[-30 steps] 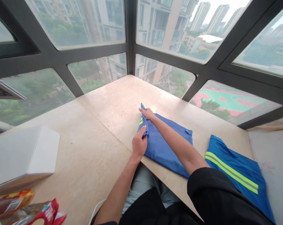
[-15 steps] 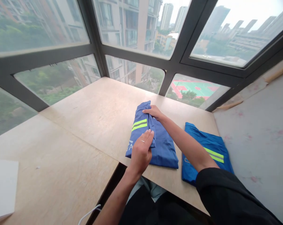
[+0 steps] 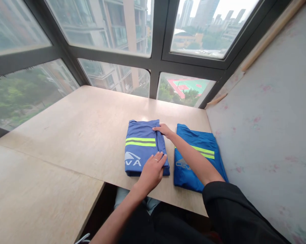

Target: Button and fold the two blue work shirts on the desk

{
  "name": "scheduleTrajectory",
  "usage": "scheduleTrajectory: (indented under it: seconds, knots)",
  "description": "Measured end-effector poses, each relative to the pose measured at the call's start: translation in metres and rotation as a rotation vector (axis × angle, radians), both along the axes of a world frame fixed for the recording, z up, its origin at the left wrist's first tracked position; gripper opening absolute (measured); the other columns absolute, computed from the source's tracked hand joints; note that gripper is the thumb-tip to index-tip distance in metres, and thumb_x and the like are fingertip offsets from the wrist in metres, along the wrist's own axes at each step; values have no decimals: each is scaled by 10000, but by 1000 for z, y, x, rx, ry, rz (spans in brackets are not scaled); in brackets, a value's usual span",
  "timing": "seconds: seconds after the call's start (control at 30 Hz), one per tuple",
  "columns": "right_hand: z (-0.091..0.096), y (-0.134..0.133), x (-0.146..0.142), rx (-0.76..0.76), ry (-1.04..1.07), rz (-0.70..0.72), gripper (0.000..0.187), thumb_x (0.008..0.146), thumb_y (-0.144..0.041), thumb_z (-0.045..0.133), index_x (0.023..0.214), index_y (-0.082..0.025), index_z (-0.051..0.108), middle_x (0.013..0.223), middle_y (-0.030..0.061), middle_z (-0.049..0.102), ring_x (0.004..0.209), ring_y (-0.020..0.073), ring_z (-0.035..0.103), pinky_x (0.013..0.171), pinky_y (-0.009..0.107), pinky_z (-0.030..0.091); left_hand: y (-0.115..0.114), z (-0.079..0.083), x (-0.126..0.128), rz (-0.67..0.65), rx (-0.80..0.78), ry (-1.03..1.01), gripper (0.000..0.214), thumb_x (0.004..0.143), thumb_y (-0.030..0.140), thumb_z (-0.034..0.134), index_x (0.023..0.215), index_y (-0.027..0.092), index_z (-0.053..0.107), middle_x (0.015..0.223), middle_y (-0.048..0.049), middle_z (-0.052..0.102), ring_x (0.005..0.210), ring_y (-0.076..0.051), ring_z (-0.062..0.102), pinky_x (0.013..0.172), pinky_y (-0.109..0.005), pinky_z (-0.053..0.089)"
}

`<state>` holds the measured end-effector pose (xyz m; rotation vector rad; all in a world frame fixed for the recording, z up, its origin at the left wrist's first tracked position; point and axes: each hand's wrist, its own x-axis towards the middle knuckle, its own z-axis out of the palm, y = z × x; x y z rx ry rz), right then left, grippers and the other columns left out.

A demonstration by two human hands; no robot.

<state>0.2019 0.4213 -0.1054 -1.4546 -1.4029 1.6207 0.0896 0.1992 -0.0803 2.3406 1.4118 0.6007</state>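
Note:
A violet-blue work garment (image 3: 140,130) lies folded into a compact rectangle, with a yellow-green and grey reflective stripe and white lettering on top. Its near right part is covered by my left hand (image 3: 154,168), which rests flat with the fingers stretched out and wears a ring. At the far right edge, my right hand (image 3: 164,129) grips the cloth, thumb on top; its other fingers are partly hidden. To the right, a second folded work garment (image 3: 183,178), brighter blue with a similar stripe, lies partly behind my right forearm.
Both garments lie on a pale wooden tabletop (image 3: 97,125). Grey-framed windows (image 3: 154,67) stand along the far side, and a flower-patterned wall (image 3: 264,142) bounds the right. A dark gap opens below the table's near edge. A white cable (image 3: 83,239) shows at the bottom.
The right part of the violet-blue garment, spread out earlier, is now folded away, leaving a narrower bundle. Both hands have stayed at its right side. The view has turned right.

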Motion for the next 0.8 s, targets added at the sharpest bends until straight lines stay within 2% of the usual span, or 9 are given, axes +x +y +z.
scheduleTrajectory:
  seconds: [0.23,0.33,0.43,0.53,0.63,0.73,0.8]
  knots:
    - [-35,-2,26,24,110,-67,152,640,-246,714,741,-154,649,728,-2,681,734,160,640,729,253,514,-1,-32,13,-91,-61,102,466,932,157,460,1394,204,506,1462,-155,471,1382,-286,415,1097,-530,394]
    - [-43,-2,34,29,120,-87,153,647,-239,693,769,-157,650,770,7,693,765,171,651,747,264,521,-3,-43,12,-149,-66,118,449,944,153,439,1384,196,519,1462,-165,466,1388,-289,401,1090,-532,401]
    - [-48,-4,38,45,121,-82,151,653,-231,681,781,-157,651,789,11,694,784,173,650,747,263,520,-4,-48,8,-179,-53,117,435,940,134,432,1357,185,544,1443,-165,489,1371,-298,425,1077,-526,420]
    - [-50,-6,40,61,127,-72,160,660,-240,676,795,-159,646,822,11,695,812,171,646,765,262,519,-5,-41,3,-199,5,51,353,956,175,445,1273,188,599,1400,-150,540,1335,-288,477,1048,-497,459]
    - [-51,-8,41,89,144,-61,220,668,-267,675,858,-159,646,866,15,697,843,174,644,785,273,520,-10,-25,-3,-181,126,-53,334,942,182,489,1262,190,585,1378,-134,563,1355,-270,456,1062,-457,452]
    - [-52,-9,41,135,139,-70,292,665,-269,680,933,-160,638,940,26,698,891,180,639,810,284,519,-20,-9,-17,-24,241,-108,509,892,109,515,1386,223,474,1424,-126,514,1421,-280,353,1099,-467,405]
    - [-53,-9,40,153,110,-92,345,661,-267,689,982,-160,622,998,38,693,924,182,634,826,289,517,-29,-7,-31,125,273,-84,642,863,92,528,1465,258,378,1485,-127,438,1458,-306,267,1122,-503,360]
